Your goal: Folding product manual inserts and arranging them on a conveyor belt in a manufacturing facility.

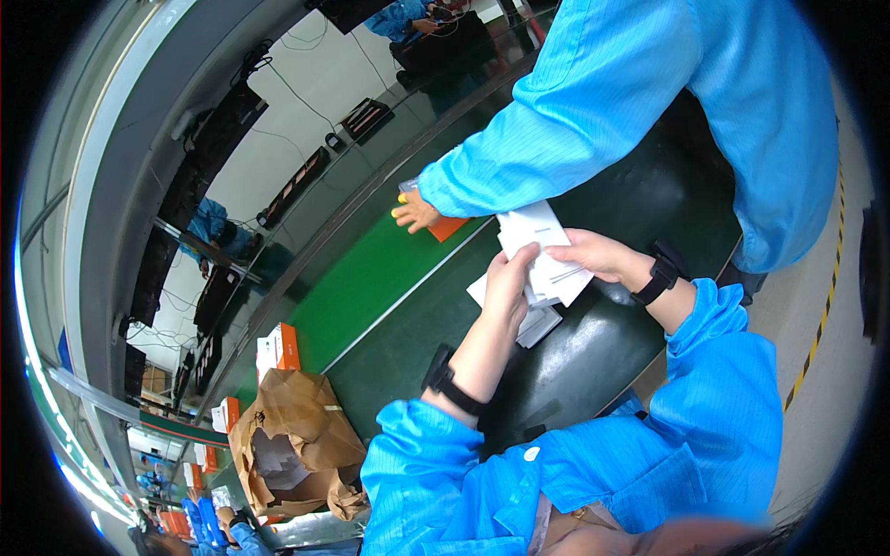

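Note:
Between my two hands is a fanned stack of white paper leaflets [535, 230], held over the dark green worktop. My left hand [505, 283] pinches its near left side with the thumb on top. My right hand [596, 254] grips the right side, thumb across the sheets. Just below the stack lie more white and grey flat pieces [538, 326] on the worktop, partly covered by my hands. Both wrists wear black bands. What lies under the stack is hidden.
A co-worker's hand [416, 213] with yellow finger covers reaches across to an orange box [449, 228] on the green conveyor belt [357, 278]. A torn brown paper bag [315, 431] stands at the left, near white and orange boxes [278, 349]. The co-worker's blue sleeve [556, 139] crosses beyond my hands.

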### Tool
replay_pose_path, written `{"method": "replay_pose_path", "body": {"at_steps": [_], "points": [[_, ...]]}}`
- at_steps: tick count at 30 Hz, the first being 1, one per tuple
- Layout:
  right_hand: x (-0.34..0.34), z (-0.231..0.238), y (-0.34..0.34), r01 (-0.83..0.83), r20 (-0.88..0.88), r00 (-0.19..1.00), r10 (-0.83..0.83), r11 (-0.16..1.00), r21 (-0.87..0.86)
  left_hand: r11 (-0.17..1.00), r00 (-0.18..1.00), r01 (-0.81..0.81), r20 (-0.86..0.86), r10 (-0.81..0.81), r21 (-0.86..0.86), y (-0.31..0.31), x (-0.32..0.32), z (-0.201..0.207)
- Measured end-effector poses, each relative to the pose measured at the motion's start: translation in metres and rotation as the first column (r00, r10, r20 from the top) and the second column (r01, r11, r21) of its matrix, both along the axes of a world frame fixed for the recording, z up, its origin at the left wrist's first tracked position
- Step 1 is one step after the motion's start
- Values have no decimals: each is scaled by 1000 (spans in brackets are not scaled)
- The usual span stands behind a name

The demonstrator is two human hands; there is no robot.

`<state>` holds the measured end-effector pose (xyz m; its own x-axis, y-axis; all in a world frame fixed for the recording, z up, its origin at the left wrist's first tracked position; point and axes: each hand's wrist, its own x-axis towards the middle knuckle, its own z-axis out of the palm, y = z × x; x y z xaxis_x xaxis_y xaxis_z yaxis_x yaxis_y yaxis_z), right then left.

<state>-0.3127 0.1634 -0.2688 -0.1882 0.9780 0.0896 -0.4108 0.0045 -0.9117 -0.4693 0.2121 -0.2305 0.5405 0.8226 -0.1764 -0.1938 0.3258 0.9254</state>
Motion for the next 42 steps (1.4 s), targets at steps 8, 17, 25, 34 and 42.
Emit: {"method": "replay_pose_path", "body": {"at_steps": [8, 17, 25, 34, 42], "points": [[-74, 1, 23, 99, 887, 401, -229, 973, 207, 882, 903, -250, -233, 361, 399, -7, -84, -72], [-61, -17, 22, 81, 730, 630, -264, 958, 276, 957, 947, -283, 174, 268, 63, -30, -55, -78], [-48, -12, 27, 212, 763, 384, -520, 854, 475, 934, 980, -200, 85, 182, 298, 13, -41, -72], [-45, -4, 37, 212, 713, 392, -581, 812, 544, 565, 586, -168, -379, 716, 807, 52, -31, -70], [-52, -12, 53, 361, 378, 754, -537, 820, 445, 466, 663, -67, -310, 682, 882, 67, -42, -36]]}}
